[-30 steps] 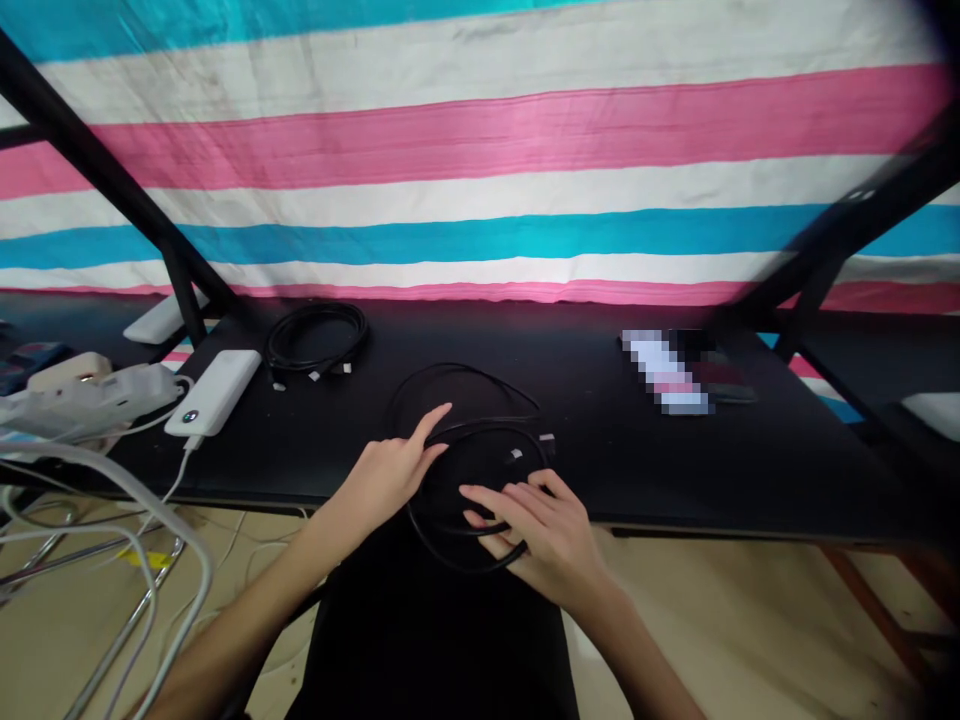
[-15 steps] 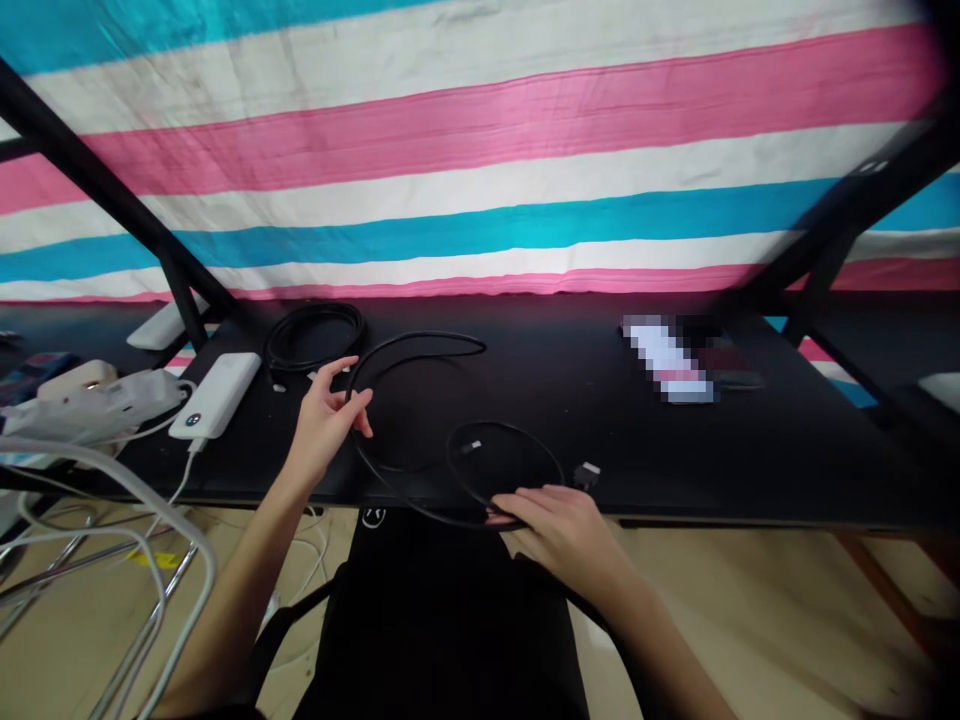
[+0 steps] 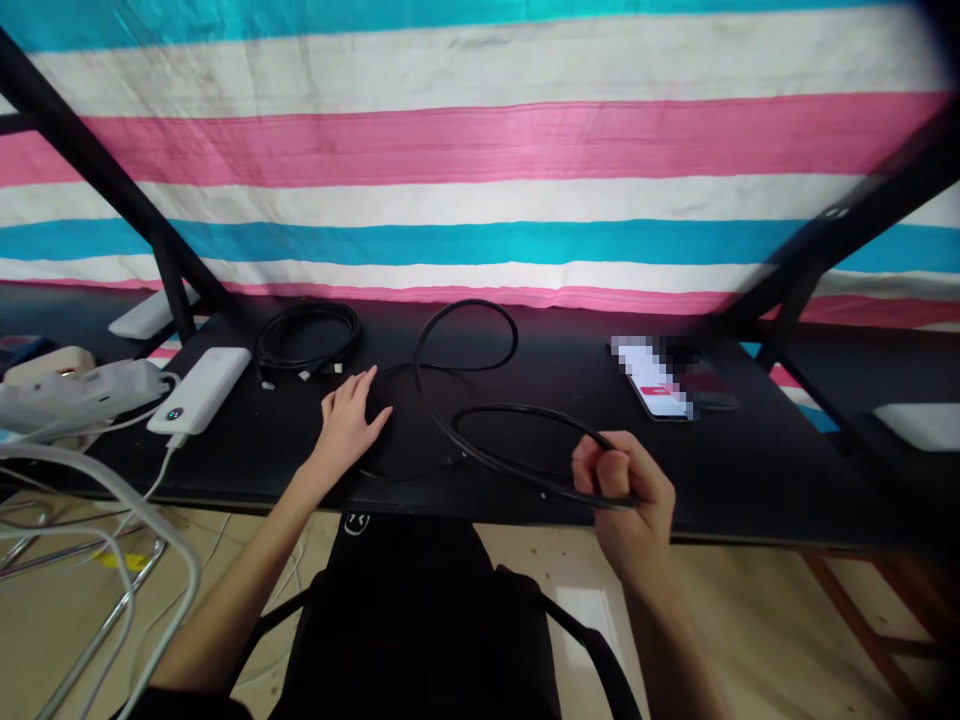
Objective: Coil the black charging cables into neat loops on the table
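A long black cable (image 3: 442, 421) runs in loose loops across the middle of the black table. My right hand (image 3: 626, 485) grips it near the table's front edge, fingers curled round a bend. To the left, my left hand (image 3: 349, 420) rests with fingers spread, low over or on the tabletop; whether it touches the cable's thin stretch beside it I cannot tell. Just beyond that hand lies a second, coiled black cable (image 3: 309, 337) with its light-coloured plug ends towards me.
A white power bank (image 3: 201, 390) with a cable plugged in lies left, beside a white power strip (image 3: 82, 395). At the right is a partly blurred phone (image 3: 651, 380). Black slanted frame bars (image 3: 97, 165) flank the table (image 3: 570, 350); a striped sheet (image 3: 480, 140) hangs behind.
My right hand has moved right and lifted, drawing the cable with it into a wider loop. My left hand no longer has the cable between its fingers and lies flatter.
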`<state>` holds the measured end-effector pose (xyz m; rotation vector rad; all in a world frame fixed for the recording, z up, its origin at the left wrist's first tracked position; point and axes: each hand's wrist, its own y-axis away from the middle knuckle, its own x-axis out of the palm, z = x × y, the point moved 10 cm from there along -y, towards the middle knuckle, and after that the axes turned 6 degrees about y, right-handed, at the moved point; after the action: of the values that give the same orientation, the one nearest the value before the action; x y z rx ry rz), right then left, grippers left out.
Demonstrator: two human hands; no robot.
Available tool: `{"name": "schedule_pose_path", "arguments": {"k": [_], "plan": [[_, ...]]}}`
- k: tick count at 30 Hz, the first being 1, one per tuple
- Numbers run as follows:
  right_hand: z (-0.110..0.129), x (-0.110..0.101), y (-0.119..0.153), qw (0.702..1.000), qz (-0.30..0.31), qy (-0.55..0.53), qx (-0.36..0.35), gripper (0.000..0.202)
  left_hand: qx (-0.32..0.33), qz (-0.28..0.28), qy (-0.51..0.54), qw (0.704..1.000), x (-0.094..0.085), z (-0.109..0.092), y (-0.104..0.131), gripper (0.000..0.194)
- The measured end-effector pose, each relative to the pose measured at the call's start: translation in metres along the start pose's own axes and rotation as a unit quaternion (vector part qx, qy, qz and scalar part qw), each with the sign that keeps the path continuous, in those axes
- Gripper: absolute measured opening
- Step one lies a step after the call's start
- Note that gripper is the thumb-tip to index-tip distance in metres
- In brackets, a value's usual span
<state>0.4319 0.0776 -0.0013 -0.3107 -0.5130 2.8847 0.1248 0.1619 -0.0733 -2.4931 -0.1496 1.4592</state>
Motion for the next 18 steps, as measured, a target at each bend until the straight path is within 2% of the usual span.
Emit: {"name": "schedule_pose_path", "arguments": {"k": [3, 5, 7, 9, 11, 13, 16, 18], "plan": [[-0.009, -0.021, -0.009, 0.993, -0.068, -0.089, 0.033, 0.033, 0.020, -0.030, -0.030, 0.999, -0.001, 0.004, 0.002, 0.051], [-0.016, -0.036, -0.016, 0.980, -0.105, -0.157, 0.063, 0.035, 0.003, -0.042, -0.021, 0.999, -0.009, 0.011, 0.001, 0.044], [-0.023, -0.056, -0.020, 0.962, -0.149, -0.209, 0.091, 0.038, -0.044, -0.020, 0.030, 0.998, -0.014, 0.022, -0.002, 0.035], [-0.029, -0.078, -0.021, 0.946, -0.191, -0.236, 0.115, 0.039, -0.118, 0.025, 0.120, 0.985, -0.016, 0.034, -0.003, 0.033], [-0.035, -0.098, -0.019, 0.935, -0.222, -0.239, 0.139, 0.038, -0.188, 0.064, 0.223, 0.954, -0.020, 0.040, 0.001, 0.039], [-0.042, -0.112, -0.016, 0.931, -0.227, -0.234, 0.166, 0.036, -0.227, 0.076, 0.316, 0.918, -0.031, 0.037, 0.004, 0.043], [-0.054, -0.124, -0.012, 0.938, -0.192, -0.201, 0.209, 0.037, -0.235, 0.050, 0.450, 0.860, -0.058, 0.025, 0.006, 0.038], [-0.057, -0.133, -0.009, 0.950, -0.171, -0.150, 0.213, 0.038, -0.214, 0.029, 0.526, 0.823, -0.076, 0.014, 0.004, 0.034]]}}
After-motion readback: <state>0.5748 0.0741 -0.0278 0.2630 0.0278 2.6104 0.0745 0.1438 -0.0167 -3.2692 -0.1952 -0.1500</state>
